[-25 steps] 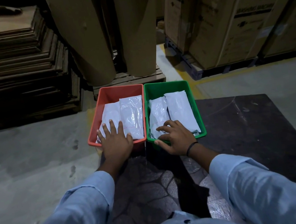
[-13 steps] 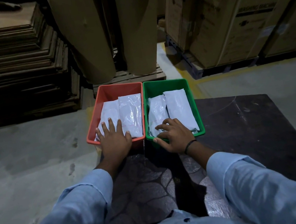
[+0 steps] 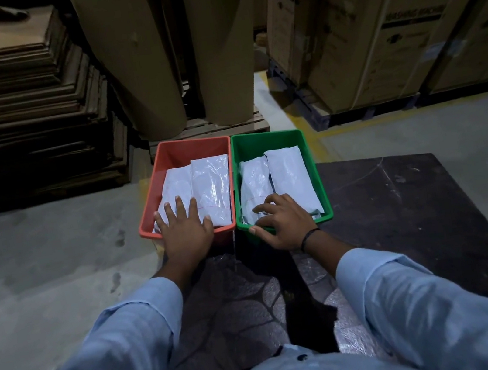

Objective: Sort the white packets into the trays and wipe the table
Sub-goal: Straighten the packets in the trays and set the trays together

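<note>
Two trays stand side by side, touching, at the far edge of the dark counter (image 3: 406, 210): a red tray (image 3: 168, 161) holding two white packets (image 3: 212, 186) laid lengthwise, and a green tray (image 3: 308, 155) holding two more (image 3: 289, 174). The left hand (image 3: 186, 232) lies open and flat, fingers spread, on the near end of the red tray's packets. The right hand (image 3: 284, 223) rests with fingers bent on the near left packet in the green tray, thumb along the near rim, gripping nothing.

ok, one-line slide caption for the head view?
Left hand in red tray, right hand in green tray, on packets.
</note>
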The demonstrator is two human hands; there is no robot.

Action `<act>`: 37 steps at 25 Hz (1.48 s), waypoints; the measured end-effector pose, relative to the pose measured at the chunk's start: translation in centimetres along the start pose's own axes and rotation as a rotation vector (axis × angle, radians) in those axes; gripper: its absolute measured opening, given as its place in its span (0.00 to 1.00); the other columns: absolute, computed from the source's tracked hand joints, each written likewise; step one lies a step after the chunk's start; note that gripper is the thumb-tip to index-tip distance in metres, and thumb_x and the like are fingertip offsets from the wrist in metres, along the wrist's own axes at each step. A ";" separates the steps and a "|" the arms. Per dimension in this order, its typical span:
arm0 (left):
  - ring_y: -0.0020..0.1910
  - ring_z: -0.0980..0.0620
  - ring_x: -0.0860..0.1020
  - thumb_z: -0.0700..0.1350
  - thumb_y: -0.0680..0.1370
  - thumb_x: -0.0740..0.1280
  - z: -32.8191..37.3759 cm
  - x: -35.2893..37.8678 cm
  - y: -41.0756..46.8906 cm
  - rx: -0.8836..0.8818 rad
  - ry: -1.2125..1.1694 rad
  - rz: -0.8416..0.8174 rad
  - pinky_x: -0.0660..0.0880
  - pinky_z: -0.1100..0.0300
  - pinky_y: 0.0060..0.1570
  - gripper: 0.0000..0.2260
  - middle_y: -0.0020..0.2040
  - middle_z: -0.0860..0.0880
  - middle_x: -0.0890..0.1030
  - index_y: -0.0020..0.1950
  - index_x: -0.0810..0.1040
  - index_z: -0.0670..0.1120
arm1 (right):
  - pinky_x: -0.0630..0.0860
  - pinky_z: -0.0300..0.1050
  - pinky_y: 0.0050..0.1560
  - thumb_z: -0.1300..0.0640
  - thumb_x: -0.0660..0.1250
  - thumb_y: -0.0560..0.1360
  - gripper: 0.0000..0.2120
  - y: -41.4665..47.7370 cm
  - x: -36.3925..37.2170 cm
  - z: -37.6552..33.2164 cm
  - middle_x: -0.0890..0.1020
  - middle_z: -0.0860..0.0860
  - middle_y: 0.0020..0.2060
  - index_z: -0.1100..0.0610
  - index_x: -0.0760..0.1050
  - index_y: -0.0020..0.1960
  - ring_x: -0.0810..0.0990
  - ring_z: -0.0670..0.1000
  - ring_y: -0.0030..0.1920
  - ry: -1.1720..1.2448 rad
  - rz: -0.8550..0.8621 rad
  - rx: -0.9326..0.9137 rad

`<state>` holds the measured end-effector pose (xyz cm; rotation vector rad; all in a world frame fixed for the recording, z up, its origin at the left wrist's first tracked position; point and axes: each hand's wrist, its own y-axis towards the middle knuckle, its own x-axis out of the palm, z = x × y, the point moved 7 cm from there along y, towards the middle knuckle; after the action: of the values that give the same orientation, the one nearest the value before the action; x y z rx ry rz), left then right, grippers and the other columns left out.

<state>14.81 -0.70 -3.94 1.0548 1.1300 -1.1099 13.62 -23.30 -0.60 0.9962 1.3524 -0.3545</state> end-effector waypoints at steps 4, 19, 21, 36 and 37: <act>0.81 0.34 0.51 0.61 0.83 0.51 0.0 -0.2 -0.3 -0.002 -0.019 -0.013 0.43 0.33 0.77 0.30 0.82 0.40 0.55 0.82 0.58 0.49 | 0.70 0.52 0.53 0.40 0.62 0.78 0.19 -0.5 0.0 -0.2 0.84 0.50 0.55 0.52 0.85 0.47 0.75 0.56 0.56 -0.045 -0.012 -0.020; 0.79 0.26 0.48 0.62 0.81 0.50 1.6 0.4 -5.6 0.016 0.003 0.068 0.44 0.22 0.70 0.29 0.82 0.38 0.57 0.79 0.67 0.51 | 0.51 0.76 0.71 0.41 0.57 0.79 0.24 -8.7 0.6 2.3 0.65 0.55 0.76 0.46 0.68 0.73 0.55 0.67 0.76 -0.077 -0.080 0.626; 0.79 0.27 0.48 0.60 0.81 0.48 1.2 0.5 -5.5 -0.002 -0.019 0.046 0.47 0.22 0.70 0.29 0.82 0.38 0.55 0.80 0.65 0.51 | 0.51 0.77 0.71 0.44 0.59 0.80 0.23 -8.6 0.8 2.3 0.63 0.55 0.77 0.46 0.67 0.74 0.52 0.69 0.77 -0.045 -0.108 0.620; 0.80 0.30 0.42 0.59 0.85 0.48 -0.1 -0.4 -5.5 0.040 -0.063 -0.077 0.43 0.26 0.73 0.26 0.83 0.41 0.50 0.82 0.55 0.53 | 0.49 0.77 0.71 0.47 0.56 0.83 0.19 -7.3 0.2 1.6 0.60 0.53 0.78 0.45 0.68 0.73 0.48 0.65 0.79 0.038 -0.239 0.638; 0.80 0.30 0.42 0.59 0.85 0.48 0.0 -0.5 -5.5 0.041 -0.065 -0.080 0.42 0.26 0.73 0.26 0.83 0.41 0.50 0.82 0.55 0.52 | 0.49 0.77 0.71 0.46 0.56 0.83 0.19 -7.3 0.0 1.7 0.59 0.53 0.79 0.45 0.67 0.73 0.48 0.64 0.79 0.039 -0.250 0.635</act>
<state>9.31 -1.40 -3.78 1.0050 1.1097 -1.2273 9.40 -28.68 -3.61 1.3540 1.4338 -1.0017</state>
